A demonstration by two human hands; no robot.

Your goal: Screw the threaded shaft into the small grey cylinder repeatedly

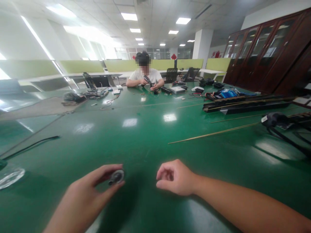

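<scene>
Between the thumb and fingers of my left hand point(89, 191) is a small round metal part point(117, 176) with a ring-like face and a dark knob at its lower left. It is held above the green tabletop point(136, 149). To its right, my right hand point(176, 178) is curled, with the thumb and fingertips slightly apart and nothing visible between them. The two hands do not touch.
Thin brass rods point(206, 134) reach in from the right, near a black device with cables point(273, 119). Black rails point(252, 105) lie behind. Across the table a person point(145, 76) holds a power tool. A clear disc point(12, 178) sits at left.
</scene>
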